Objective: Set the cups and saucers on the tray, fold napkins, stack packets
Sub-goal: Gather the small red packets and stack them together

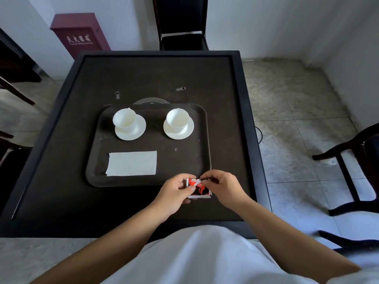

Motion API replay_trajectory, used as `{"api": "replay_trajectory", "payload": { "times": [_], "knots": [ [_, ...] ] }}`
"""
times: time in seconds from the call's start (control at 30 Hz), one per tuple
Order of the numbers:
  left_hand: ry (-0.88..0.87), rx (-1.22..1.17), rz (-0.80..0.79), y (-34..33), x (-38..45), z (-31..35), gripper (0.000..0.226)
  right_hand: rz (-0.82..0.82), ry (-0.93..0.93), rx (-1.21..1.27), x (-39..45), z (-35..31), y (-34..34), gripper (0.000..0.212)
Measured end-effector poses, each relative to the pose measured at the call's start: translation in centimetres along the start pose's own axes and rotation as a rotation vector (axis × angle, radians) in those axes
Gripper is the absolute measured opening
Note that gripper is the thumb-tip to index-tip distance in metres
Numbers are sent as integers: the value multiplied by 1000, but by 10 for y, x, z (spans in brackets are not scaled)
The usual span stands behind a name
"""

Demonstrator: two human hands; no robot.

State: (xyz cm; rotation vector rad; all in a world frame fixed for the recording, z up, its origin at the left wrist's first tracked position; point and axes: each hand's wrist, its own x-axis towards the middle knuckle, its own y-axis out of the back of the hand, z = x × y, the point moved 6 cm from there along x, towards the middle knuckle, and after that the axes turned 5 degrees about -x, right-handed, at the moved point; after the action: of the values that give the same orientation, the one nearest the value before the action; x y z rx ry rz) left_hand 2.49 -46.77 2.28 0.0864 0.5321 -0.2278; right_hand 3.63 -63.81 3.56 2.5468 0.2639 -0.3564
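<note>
A dark tray [205,144] lies on the black table. Two white cups stand on white saucers at its far side: the left cup [124,119] on its saucer [139,130], the right cup [177,118] on its saucer [188,130]. A folded white napkin [132,163] lies flat at the tray's near left. Just in front of the tray's near right corner, my left hand [174,191] and my right hand [222,186] both pinch red, black and white packets [198,188]. How many packets are held I cannot tell.
The table [61,140] has a raised black rim. A round disc [151,101] peeks out behind the tray. A black chair [182,23] stands at the far side, another chair [352,171] at the right. A dark red cabinet [80,35] stands at the back left.
</note>
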Motion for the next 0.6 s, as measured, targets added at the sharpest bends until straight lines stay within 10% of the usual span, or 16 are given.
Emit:
{"api": "replay_trajectory", "payload": {
  "times": [0.6],
  "knots": [
    [117, 81, 45, 35, 41, -13, 27, -134, -145, 54, 50, 14, -34, 16]
  ]
}}
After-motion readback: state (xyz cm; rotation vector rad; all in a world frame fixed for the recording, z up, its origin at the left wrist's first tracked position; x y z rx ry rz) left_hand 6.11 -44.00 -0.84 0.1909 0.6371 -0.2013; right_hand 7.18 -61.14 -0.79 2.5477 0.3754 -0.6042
